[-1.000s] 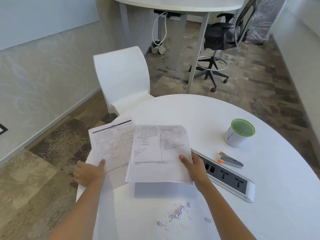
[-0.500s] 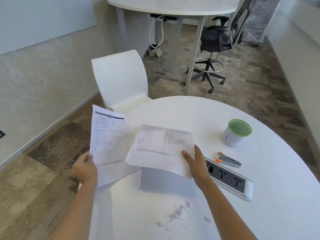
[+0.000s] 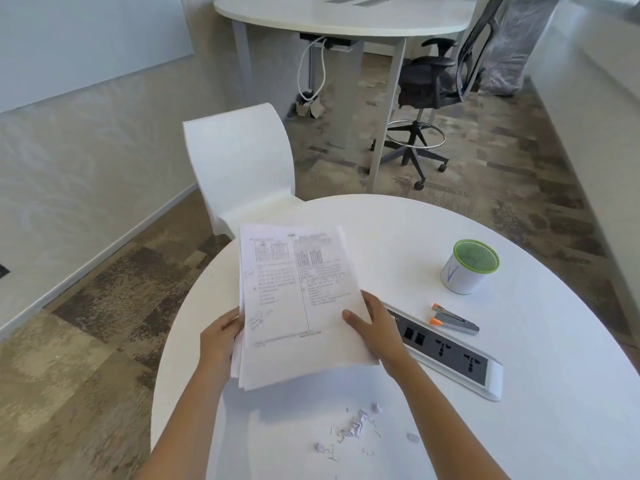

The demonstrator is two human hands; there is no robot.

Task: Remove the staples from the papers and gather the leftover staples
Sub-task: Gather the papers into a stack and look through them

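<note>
A stack of printed papers (image 3: 298, 299) is lifted above the round white table (image 3: 519, 393), tilted up toward me. My left hand (image 3: 221, 337) grips the stack's left edge. My right hand (image 3: 374, 327) holds its right edge, thumb on top of the page. Several loose staples and small paper scraps (image 3: 353, 429) lie scattered on the table near me, between my forearms. A grey staple remover with orange tips (image 3: 453, 319) lies on the table to the right of the papers.
A white cup with a green mesh top (image 3: 469, 266) stands at the right. A recessed power socket strip (image 3: 446, 355) runs diagonally beside my right hand. A white chair (image 3: 242, 168) stands behind the table, with another desk and a black office chair (image 3: 436, 84) beyond.
The two separate sheaves, one in each hand, have been brought together into a single stack held by both hands and tilted upright.
</note>
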